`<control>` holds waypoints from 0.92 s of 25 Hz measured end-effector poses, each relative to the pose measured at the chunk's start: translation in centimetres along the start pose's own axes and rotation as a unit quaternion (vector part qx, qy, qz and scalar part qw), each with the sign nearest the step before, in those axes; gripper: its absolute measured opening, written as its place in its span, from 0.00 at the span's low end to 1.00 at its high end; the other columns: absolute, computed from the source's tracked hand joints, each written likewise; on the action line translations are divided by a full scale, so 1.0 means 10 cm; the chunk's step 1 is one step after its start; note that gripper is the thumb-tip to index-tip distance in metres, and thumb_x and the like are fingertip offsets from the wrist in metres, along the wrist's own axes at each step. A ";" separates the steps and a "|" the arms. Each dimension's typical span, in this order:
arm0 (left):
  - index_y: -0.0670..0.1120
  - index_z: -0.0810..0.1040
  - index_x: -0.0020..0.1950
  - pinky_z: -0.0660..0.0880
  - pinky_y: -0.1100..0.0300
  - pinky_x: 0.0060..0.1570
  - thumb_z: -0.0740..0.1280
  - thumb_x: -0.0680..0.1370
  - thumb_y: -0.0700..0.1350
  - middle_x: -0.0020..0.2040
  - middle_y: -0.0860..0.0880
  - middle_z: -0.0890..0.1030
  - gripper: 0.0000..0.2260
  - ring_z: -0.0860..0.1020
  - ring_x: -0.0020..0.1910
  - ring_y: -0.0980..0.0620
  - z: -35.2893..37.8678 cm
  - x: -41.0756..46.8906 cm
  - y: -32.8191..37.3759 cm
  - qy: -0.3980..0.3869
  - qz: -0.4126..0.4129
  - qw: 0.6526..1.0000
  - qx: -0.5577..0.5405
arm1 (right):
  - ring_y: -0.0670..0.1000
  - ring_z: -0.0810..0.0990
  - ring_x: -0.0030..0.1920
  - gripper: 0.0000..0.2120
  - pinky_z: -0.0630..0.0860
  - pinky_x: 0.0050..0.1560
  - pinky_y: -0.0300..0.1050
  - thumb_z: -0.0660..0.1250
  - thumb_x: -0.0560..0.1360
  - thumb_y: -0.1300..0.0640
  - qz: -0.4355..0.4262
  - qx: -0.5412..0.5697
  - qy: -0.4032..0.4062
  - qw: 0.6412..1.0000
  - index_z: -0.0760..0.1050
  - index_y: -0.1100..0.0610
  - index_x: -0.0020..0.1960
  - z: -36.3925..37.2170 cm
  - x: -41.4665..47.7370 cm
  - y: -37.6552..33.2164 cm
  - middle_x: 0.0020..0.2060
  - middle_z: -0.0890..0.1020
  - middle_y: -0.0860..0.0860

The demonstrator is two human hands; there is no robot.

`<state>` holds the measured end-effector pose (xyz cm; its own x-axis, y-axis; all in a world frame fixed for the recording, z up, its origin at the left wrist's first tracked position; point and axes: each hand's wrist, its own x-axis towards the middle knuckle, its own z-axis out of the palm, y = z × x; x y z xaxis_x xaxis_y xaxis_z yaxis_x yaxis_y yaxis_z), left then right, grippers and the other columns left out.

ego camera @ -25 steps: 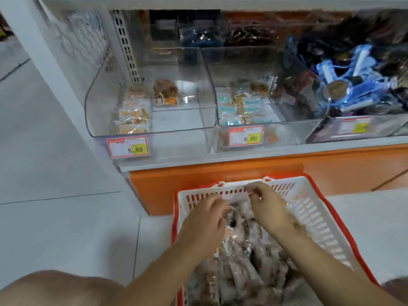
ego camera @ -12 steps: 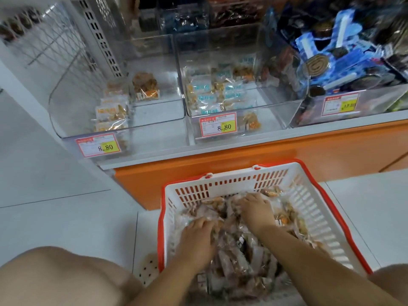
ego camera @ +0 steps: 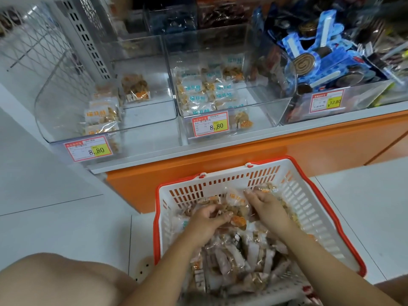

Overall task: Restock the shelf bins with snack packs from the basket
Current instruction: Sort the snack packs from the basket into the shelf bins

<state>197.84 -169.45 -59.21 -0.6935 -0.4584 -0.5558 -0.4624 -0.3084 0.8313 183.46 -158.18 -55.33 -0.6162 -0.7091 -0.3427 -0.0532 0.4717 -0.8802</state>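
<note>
Gripping clear-wrapped snack packs point(ego camera: 235, 198), left hand point(ego camera: 206, 220) curled | right hand point(ego camera: 270, 206) flat on them

1. I take the basket point(ego camera: 220, 184) as my mark. It stands on the floor point(ego camera: 66, 217), with snack packs point(ego camera: 231, 257) heaped in it.
2. In the basket, on the heap, the left hand point(ego camera: 207, 219) lies just left of the right hand point(ego camera: 267, 206), both toward its far wall.
3. Behind the basket runs the shelf point(ego camera: 198, 156), carrying three bins side by side.
4. The left bin point(ego camera: 66, 102) sits behind and left of the basket, with a few packs inside.
5. The middle bin point(ego camera: 260, 102) sits straight behind the basket.
6. The right bin point(ego camera: 353, 100) sits behind and right of the basket.
7. I see a knee point(ego camera: 55, 281) nearer than the basket, to its left.
</note>
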 end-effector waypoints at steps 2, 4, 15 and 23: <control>0.46 0.76 0.64 0.80 0.50 0.53 0.70 0.76 0.44 0.50 0.48 0.86 0.16 0.85 0.48 0.46 0.01 -0.02 0.03 -0.015 0.006 1.000 -0.010 | 0.43 0.77 0.22 0.21 0.71 0.26 0.30 0.59 0.82 0.49 -0.001 -0.012 0.009 1.000 0.70 0.59 0.33 -0.03 -0.02 -0.01 0.26 0.79 0.52; 0.45 0.77 0.63 0.81 0.53 0.51 0.70 0.76 0.45 0.50 0.48 0.86 0.16 0.85 0.48 0.47 0.01 -0.06 0.07 -0.018 0.012 1.000 -0.005 | 0.42 0.75 0.21 0.21 0.69 0.24 0.30 0.59 0.82 0.49 -0.003 -0.007 0.008 1.000 0.71 0.59 0.34 -0.03 -0.04 -0.01 0.26 0.79 0.53; 0.44 0.77 0.62 0.80 0.59 0.43 0.71 0.77 0.42 0.49 0.48 0.85 0.14 0.85 0.43 0.51 -0.11 -0.46 0.38 0.069 0.054 0.996 -0.031 | 0.60 0.83 0.50 0.23 0.80 0.53 0.58 0.73 0.69 0.43 0.028 0.154 -0.091 0.983 0.77 0.60 0.53 0.17 -0.22 -0.25 0.49 0.84 0.59; 0.60 0.78 0.56 0.72 0.75 0.44 0.71 0.75 0.51 0.48 0.63 0.80 0.11 0.77 0.48 0.68 -0.93 -1.37 1.57 0.271 0.293 0.897 0.192 | 0.59 0.79 0.39 0.22 0.76 0.45 0.58 0.74 0.70 0.46 -0.184 0.102 -0.085 0.974 0.72 0.64 0.47 0.53 -0.29 -1.93 0.39 0.80 0.64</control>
<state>205.22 -175.71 -38.57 -0.5572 -0.8178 0.1438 -0.3350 0.3799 0.8623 190.44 -168.03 -39.12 -0.4455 -0.8949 -0.0252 -0.0792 0.0674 -0.9946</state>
